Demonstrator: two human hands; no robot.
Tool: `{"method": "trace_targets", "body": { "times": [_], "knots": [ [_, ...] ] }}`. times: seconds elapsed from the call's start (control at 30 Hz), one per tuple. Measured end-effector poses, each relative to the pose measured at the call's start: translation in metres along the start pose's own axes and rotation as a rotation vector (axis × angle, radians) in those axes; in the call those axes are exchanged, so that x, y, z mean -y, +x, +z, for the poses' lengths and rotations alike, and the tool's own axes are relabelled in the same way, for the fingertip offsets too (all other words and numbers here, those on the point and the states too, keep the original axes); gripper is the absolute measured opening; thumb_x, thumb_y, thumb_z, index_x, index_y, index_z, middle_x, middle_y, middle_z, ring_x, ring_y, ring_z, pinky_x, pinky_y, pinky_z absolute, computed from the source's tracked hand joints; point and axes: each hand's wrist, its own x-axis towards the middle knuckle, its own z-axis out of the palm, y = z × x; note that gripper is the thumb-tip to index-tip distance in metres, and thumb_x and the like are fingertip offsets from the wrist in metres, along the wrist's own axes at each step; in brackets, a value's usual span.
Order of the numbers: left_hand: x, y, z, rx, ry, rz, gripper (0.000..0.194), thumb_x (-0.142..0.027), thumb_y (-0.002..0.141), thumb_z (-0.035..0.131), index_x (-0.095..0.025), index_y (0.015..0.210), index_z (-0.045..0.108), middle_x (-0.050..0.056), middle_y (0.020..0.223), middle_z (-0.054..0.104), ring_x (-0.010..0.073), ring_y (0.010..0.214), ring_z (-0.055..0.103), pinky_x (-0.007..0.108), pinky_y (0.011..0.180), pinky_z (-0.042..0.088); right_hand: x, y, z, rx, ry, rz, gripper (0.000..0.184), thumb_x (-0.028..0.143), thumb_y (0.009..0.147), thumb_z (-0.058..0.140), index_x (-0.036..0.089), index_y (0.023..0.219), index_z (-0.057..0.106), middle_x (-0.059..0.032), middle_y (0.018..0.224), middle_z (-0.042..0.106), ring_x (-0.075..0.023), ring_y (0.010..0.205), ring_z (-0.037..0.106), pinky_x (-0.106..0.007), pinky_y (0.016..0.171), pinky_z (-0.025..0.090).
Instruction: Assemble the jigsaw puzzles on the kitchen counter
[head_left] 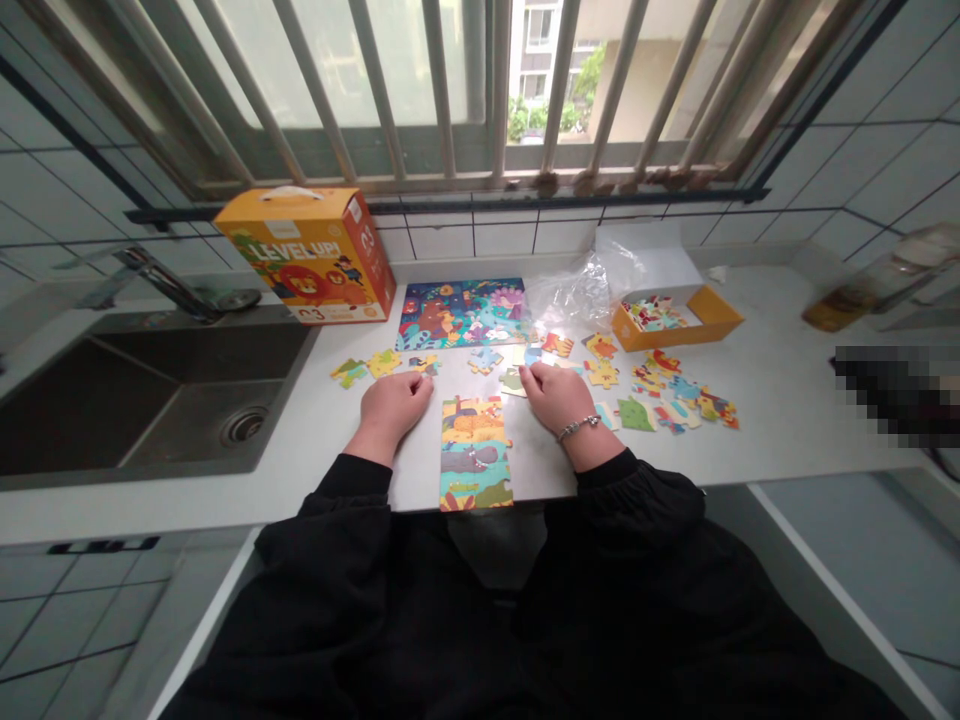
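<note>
Head view: both hands rest at a pale counter (810, 420), on either side of a joined strip of puzzle (474, 455). Strip lies flat by the near edge, picture side up, a grey hippo across its middle; right side uneven with tabs.

Left hand (397, 405): fingers curled in and pressed together, just short of a few loose pieces (384, 362).

Right hand (556, 395), bracelet (579, 427) at wrist: fingers curled, thumb tip right beside a green piece (512, 381); cannot tell whether it is pinched. More pieces (637, 414) are scattered to the right of this hand.

Beyond the hands: dark blue picture sheet (461, 312), crumpled clear plastic (581, 288), and an open orange tray (660, 338) with pieces inside. Large orange box (300, 260) stands upright, far left, beside the sink (187, 400).
</note>
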Motion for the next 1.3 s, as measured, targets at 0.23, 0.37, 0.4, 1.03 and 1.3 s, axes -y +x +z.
{"method": "trace_targets", "body": {
  "times": [0.23,0.37,0.4,1.03,1.3],
  "knots": [
    [0.0009,0.0008,-0.0006,0.019,0.013,0.000,0.044,-0.053,0.102,0.050,-0.025,0.070,0.061,0.007,0.082,0.074,0.0260,0.079,0.063,0.036,0.064,0.027,-0.0003,0.0015,0.0007,0.009,0.009,0.014,0.049,0.047,0.115,0.051,0.023,0.078,0.069,-0.0065,0.075,0.073,-0.0194,0.069,0.058,-0.033,0.066,0.027],
    [-0.0005,-0.0002,-0.0029,0.026,0.019,-0.002,0.043,-0.053,0.101,0.050,-0.025,0.071,0.060,0.007,0.081,0.074,0.0262,0.079,0.063,0.036,0.063,0.027,0.0009,0.0017,-0.0013,0.019,0.018,0.025,0.048,0.046,0.115,0.051,0.023,0.077,0.068,-0.0058,0.074,0.071,-0.0193,0.069,0.057,-0.033,0.065,0.027],
    [-0.0008,-0.0004,-0.0033,0.028,0.020,-0.004,0.043,-0.053,0.101,0.049,-0.025,0.071,0.060,0.007,0.081,0.074,0.0262,0.079,0.062,0.036,0.063,0.027,0.0010,0.0017,-0.0016,0.021,0.020,0.027,0.048,0.046,0.115,0.051,0.023,0.077,0.068,-0.0057,0.074,0.071,-0.0192,0.069,0.056,-0.033,0.065,0.027],
    [-0.0023,-0.0008,-0.0027,0.029,0.028,-0.006,0.044,-0.056,0.100,0.048,-0.025,0.070,0.060,0.007,0.081,0.073,0.0262,0.079,0.062,0.037,0.064,0.029,0.0002,0.0023,-0.0008,0.035,0.030,0.035,0.046,0.046,0.114,0.052,0.023,0.079,0.071,-0.0056,0.075,0.071,-0.0193,0.069,0.054,-0.034,0.066,0.027],
    [-0.0008,-0.0002,-0.0019,0.028,0.034,-0.005,0.044,-0.055,0.100,0.049,-0.025,0.070,0.060,0.007,0.082,0.074,0.0267,0.081,0.064,0.037,0.063,0.030,0.0014,0.0017,-0.0011,0.044,0.030,0.039,0.046,0.047,0.114,0.052,0.023,0.079,0.070,-0.0051,0.075,0.070,-0.0191,0.070,0.053,-0.033,0.066,0.026]
  ]
}}
